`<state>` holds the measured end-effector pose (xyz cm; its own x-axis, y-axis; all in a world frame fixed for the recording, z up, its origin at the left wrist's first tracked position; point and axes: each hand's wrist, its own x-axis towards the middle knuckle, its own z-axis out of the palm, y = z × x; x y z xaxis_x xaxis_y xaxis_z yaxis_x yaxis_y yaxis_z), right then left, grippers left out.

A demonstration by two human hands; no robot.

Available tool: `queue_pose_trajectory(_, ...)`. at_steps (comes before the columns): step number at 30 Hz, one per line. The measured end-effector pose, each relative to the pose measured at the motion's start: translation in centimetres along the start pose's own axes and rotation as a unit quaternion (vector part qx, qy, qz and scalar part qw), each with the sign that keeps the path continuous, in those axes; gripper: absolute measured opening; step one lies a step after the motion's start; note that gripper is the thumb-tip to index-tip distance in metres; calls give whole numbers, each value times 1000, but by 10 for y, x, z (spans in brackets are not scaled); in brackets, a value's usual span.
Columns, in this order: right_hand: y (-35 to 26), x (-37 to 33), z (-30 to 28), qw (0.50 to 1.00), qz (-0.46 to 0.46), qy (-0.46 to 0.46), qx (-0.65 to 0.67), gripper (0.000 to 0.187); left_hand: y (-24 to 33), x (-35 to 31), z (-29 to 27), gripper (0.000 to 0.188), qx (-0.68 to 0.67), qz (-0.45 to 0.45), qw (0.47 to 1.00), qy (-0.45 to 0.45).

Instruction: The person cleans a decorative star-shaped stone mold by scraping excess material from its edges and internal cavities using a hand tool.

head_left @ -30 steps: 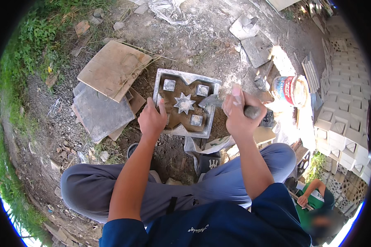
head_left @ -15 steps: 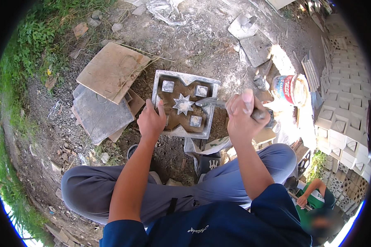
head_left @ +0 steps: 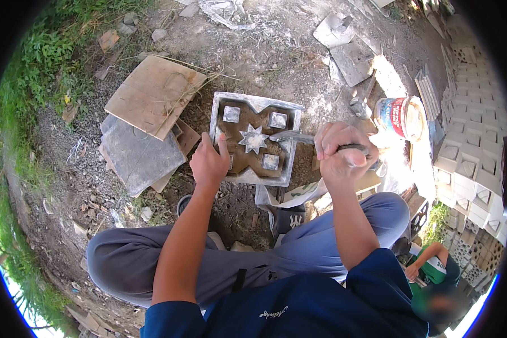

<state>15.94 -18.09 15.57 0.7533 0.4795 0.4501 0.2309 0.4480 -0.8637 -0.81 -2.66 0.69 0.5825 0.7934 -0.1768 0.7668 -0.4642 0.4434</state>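
Leafy green plants (head_left: 45,62) border bare dirt ground (head_left: 276,65).

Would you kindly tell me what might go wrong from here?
The trowel tip points closely at the star-shaped piece, so a slip might chip it. The left hand is at just one side of the mould, so a hard push from the right hand could perhaps twist it.

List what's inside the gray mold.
Mold: star, three square blocks, a fourth partly hidden by the left hand, brown material; tool tip over the right side. What's beneath the brown material is covered.
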Motion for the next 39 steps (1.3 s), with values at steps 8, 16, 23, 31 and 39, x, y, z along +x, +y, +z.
queue_pose_trajectory(8,-27,22,-2,997,5,58,56,72,-2,4,1,40,-2,19,1000,21)
queue_pose_trajectory(16,-18,23,17,997,-40,69,6,50,-5,5,2,41,6,19,1000,20)
queue_pose_trajectory(23,31,8,6,981,178,77,2,27,0,3,3,40,-8,26,999,19)
queue_pose_trajectory(31,25,-4,22,978,105,39,-178,31,-1,6,2,41,-9,28,999,24)
queue_pose_trajectory(39,17,-7,10,992,64,73,-76,30,-3,4,3,42,3,36,999,33)
